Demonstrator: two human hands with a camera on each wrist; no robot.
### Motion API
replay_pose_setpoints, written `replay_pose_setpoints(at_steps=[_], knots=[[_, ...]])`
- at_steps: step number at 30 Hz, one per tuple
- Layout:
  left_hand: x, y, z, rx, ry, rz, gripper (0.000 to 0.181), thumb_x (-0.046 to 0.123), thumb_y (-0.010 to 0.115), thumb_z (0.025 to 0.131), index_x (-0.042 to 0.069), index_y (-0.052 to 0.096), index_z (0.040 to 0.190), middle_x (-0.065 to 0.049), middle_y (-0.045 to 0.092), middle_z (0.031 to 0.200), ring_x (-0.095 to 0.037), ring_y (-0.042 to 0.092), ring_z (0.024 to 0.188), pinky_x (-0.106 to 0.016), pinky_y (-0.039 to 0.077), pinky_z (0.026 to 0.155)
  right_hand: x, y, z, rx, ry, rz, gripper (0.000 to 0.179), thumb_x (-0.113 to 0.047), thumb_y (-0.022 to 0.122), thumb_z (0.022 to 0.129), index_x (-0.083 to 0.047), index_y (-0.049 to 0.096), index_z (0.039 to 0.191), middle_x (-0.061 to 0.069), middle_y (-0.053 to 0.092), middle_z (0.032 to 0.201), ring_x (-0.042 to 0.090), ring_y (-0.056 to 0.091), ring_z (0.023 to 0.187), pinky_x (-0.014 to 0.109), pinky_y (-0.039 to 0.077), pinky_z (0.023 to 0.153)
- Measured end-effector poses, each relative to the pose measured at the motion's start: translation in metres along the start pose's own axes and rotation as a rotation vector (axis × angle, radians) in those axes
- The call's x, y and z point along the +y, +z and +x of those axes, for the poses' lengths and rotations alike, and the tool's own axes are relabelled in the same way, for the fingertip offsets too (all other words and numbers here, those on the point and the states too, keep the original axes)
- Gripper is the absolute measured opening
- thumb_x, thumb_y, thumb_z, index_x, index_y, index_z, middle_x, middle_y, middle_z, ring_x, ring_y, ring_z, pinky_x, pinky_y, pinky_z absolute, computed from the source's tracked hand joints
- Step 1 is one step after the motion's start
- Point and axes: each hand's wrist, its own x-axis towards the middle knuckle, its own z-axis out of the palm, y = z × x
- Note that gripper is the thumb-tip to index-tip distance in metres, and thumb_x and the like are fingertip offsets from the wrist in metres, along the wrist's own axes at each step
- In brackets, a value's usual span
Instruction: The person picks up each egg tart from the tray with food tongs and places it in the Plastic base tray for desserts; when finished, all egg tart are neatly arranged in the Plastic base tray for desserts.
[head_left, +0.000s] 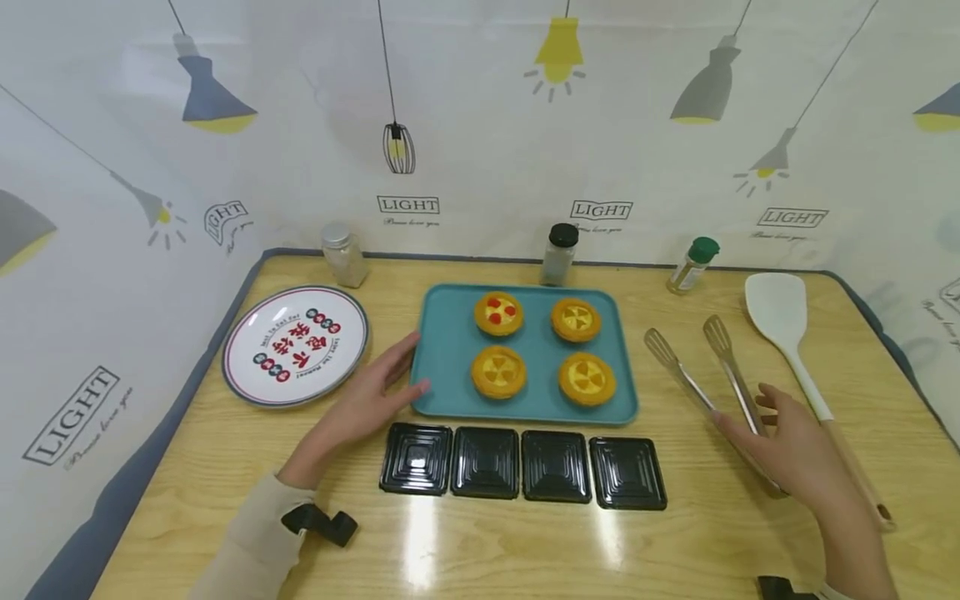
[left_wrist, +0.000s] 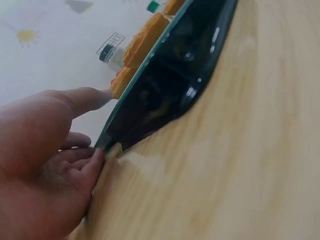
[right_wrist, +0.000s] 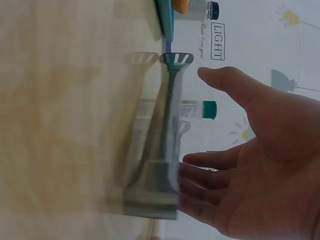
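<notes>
The blue-green tray [head_left: 525, 410] lies on the table and bears several egg tarts [head_left: 499, 372], one of them with red pieces on top. My left hand [head_left: 375, 396] holds the tray's left edge, thumb over the rim and the other fingers low at its outer side, as the left wrist view shows. Metal tongs [head_left: 731, 371] with slotted ends lie on the table right of the tray, their arms spread apart. Above their hinged end hovers my right hand [head_left: 795, 450], fingers loosely bent and thumb apart; in the right wrist view its palm [right_wrist: 270, 175] faces the tongs and holds nothing.
Several black square plastic trays [head_left: 485, 463] line up before the tray. To the left is a printed white plate [head_left: 296, 346]. Shaker jars [head_left: 345, 257] and a green-capped bottle [head_left: 692, 267] stand along the back. At the right lies a white spatula [head_left: 780, 312] with a wooden handle.
</notes>
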Motion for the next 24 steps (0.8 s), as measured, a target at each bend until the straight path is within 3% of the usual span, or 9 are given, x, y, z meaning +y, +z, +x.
replay_pose_setpoints(at_steps=[4, 8, 13, 17, 20, 24], knots=[[-0.003, 0.001, -0.002, -0.004, 0.027, -0.027, 0.077, 0.023, 0.069, 0.093, 0.009, 0.026, 0.155, -0.007, 0.021, 0.16, -0.024, 0.034, 0.14, -0.034, 0.032, 0.114, 0.005, 0.009, 0.0, 0.05, -0.039, -0.016, 0.098, -0.049, 0.062, 0.093, 0.023, 0.019, 0.143, 0.047, 0.037, 0.13, 0.059, 0.045, 0.11, 0.067, 0.047, 0.08], [-0.002, -0.001, -0.004, -0.005, 0.007, 0.013, 0.08, 0.025, 0.072, 0.091, 0.009, 0.026, 0.155, -0.004, 0.019, 0.161, -0.021, 0.034, 0.14, -0.03, 0.032, 0.113, 0.007, 0.013, 0.001, 0.113, -0.08, -0.009, 0.091, -0.044, 0.068, 0.091, 0.022, 0.03, 0.14, 0.045, 0.043, 0.125, 0.057, 0.048, 0.106, 0.065, 0.049, 0.077], [0.014, -0.003, -0.005, -0.006, -0.003, 0.025, 0.079, 0.017, 0.072, 0.091, 0.002, 0.025, 0.154, -0.011, 0.018, 0.161, -0.029, 0.034, 0.139, -0.037, 0.031, 0.114, 0.009, 0.015, 0.001, 0.161, -0.089, 0.001, 0.085, -0.042, 0.07, 0.09, 0.02, 0.037, 0.138, 0.041, 0.047, 0.12, 0.055, 0.051, 0.103, 0.064, 0.049, 0.076], [0.013, -0.003, -0.005, -0.004, -0.008, 0.015, 0.08, 0.014, 0.072, 0.09, 0.002, 0.025, 0.154, -0.011, 0.018, 0.16, -0.03, 0.033, 0.14, -0.039, 0.03, 0.114, 0.01, 0.016, 0.0, 0.19, -0.061, 0.005, 0.083, -0.044, 0.07, 0.09, 0.017, 0.04, 0.138, 0.038, 0.051, 0.118, 0.051, 0.053, 0.1, 0.06, 0.05, 0.073], [0.0, -0.001, -0.003, -0.002, -0.001, 0.013, 0.082, 0.02, 0.074, 0.09, 0.007, 0.026, 0.155, -0.006, 0.018, 0.161, -0.025, 0.034, 0.14, -0.035, 0.031, 0.114, 0.007, 0.013, -0.004, 0.254, -0.043, 0.034, 0.079, -0.042, 0.071, 0.089, 0.011, 0.043, 0.14, 0.033, 0.053, 0.119, 0.044, 0.057, 0.091, 0.047, 0.054, 0.062], [-0.003, 0.0, -0.003, -0.01, -0.001, 0.013, 0.082, 0.023, 0.074, 0.09, 0.007, 0.026, 0.155, -0.005, 0.019, 0.161, -0.023, 0.035, 0.139, -0.032, 0.032, 0.113, -0.002, 0.005, -0.012, 0.408, -0.06, 0.072, 0.068, -0.035, 0.076, 0.086, 0.0, 0.052, 0.139, 0.02, 0.056, 0.118, 0.031, 0.057, 0.081, 0.025, 0.047, 0.045]])
